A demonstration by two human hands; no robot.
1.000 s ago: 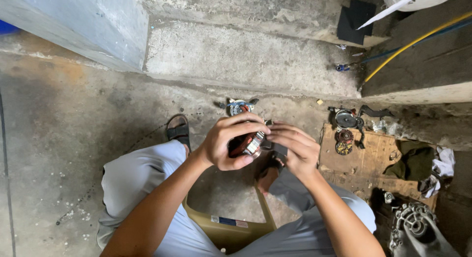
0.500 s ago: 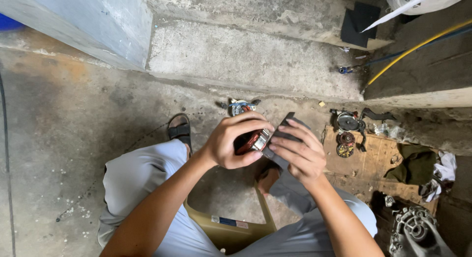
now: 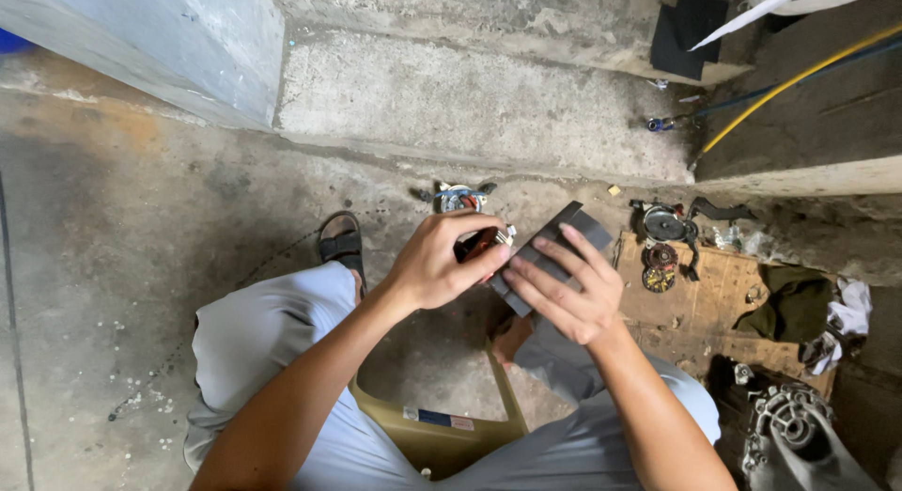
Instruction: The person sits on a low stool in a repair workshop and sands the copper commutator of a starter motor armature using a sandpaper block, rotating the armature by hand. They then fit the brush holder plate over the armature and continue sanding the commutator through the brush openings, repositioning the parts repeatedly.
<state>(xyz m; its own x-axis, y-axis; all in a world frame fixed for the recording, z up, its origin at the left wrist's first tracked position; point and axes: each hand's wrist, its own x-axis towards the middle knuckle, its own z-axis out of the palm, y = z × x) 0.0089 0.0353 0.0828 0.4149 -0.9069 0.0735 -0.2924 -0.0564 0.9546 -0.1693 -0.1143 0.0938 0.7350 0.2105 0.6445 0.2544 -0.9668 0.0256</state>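
Note:
My left hand [image 3: 440, 262] is closed around a small motor part [image 3: 486, 243] with reddish copper windings and a metal end. My right hand [image 3: 570, 289] holds a dark grey flat sheet, like sandpaper [image 3: 554, 245], pressed against that part. Both hands are held together above my knees. I sit on a low tan stool [image 3: 442, 430], grey trousers on, one sandalled foot [image 3: 340, 242] on the concrete floor.
A small wound motor piece [image 3: 458, 198] lies on the floor just beyond my hands. To the right, round metal parts [image 3: 664, 224] and discs [image 3: 659, 267] sit on cardboard [image 3: 714, 303]. Rags [image 3: 808, 308], a metal housing [image 3: 799, 435] and a yellow hose [image 3: 799, 77] are further right. A concrete step [image 3: 470, 96] is ahead.
The dark sheet has come up into view in my right hand and now lies against the part in my left hand. Both hands stayed in about the same place.

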